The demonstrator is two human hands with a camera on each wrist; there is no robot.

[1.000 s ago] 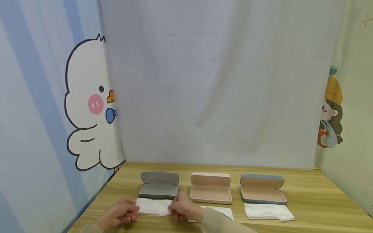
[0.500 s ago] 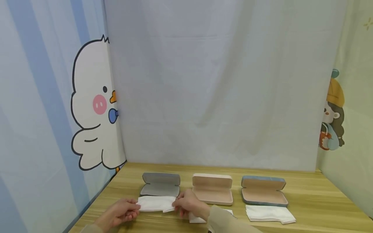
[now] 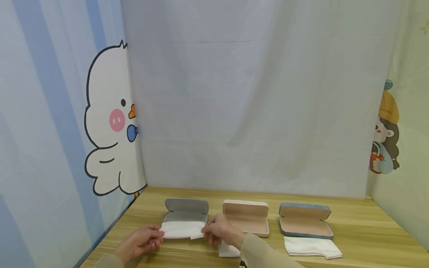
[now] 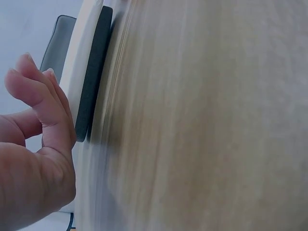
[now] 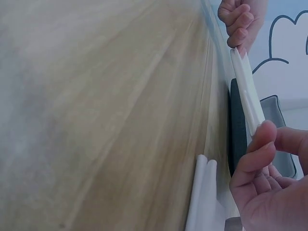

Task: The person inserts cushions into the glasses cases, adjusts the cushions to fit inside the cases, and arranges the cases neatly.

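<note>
Between my two hands a folded white cloth [image 3: 182, 230] is stretched flat, pinched at its left end by my left hand [image 3: 142, 242] and at its right end by my right hand [image 3: 222, 229]. The cloth is over the front part of an open grey glasses case [image 3: 186, 206], covering part of its tray. In the right wrist view the cloth [image 5: 249, 94] appears just above the case's dark side [image 5: 237, 127]. My left fingers [image 4: 50, 103] are by the case in the left wrist view; the cloth end they pinch is hidden there.
Two more open glasses cases, a cream one [image 3: 245, 207] and a blue one [image 3: 305, 211], stand to the right in a row. A folded white cloth [image 3: 228, 250] lies partly under my right forearm. Another folded cloth [image 3: 311, 247] lies before the blue case.
Both hands have lifted the cloth off the table and carried it away from me, from in front of the grey case to over its tray. The view has shifted slightly.
</note>
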